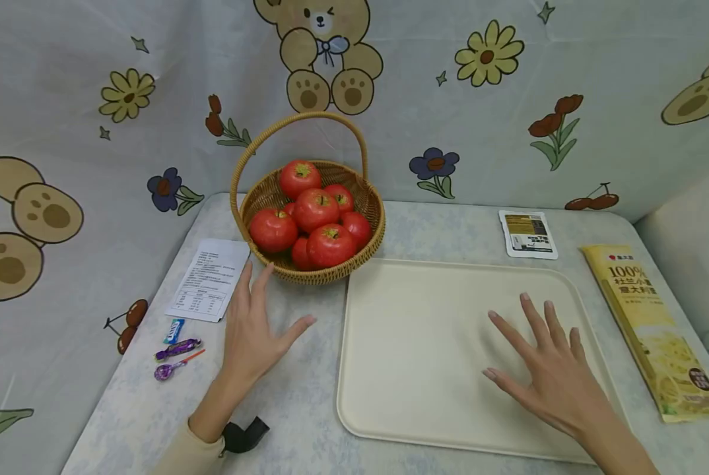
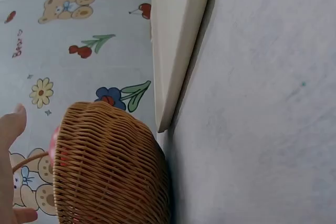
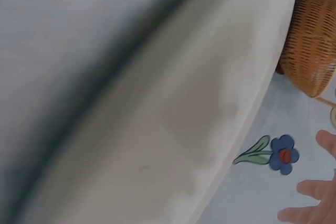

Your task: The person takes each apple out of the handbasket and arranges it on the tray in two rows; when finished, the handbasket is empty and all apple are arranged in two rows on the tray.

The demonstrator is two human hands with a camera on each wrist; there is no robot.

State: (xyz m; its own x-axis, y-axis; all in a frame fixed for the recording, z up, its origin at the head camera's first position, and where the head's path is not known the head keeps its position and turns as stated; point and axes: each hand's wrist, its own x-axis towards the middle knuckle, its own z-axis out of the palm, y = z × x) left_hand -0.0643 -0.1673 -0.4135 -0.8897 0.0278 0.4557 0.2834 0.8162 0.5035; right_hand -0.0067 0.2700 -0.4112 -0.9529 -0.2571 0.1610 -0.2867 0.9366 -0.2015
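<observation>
Across the surface (image 1: 295,396), the tray (image 1: 420,363) lies flat. At its far left corner stands the basket (image 1: 319,277). Right of the tray, a yellow packet (image 1: 654,330) reads "100%". My right hand (image 1: 547,376) is over the tray, my left hand (image 1: 253,343) beside it, fingers (image 1: 534,316) apart and empty. Tomatoes (image 1: 315,210) pile inside the basket, presumably so they cannot roll.

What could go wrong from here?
Red fruits are heaped in the basket; if it tips, some could roll out. The left hand is near the basket and may bump it. A purple-wrapped sweet lies just left of that hand; a sideways sweep might knock it away.
</observation>
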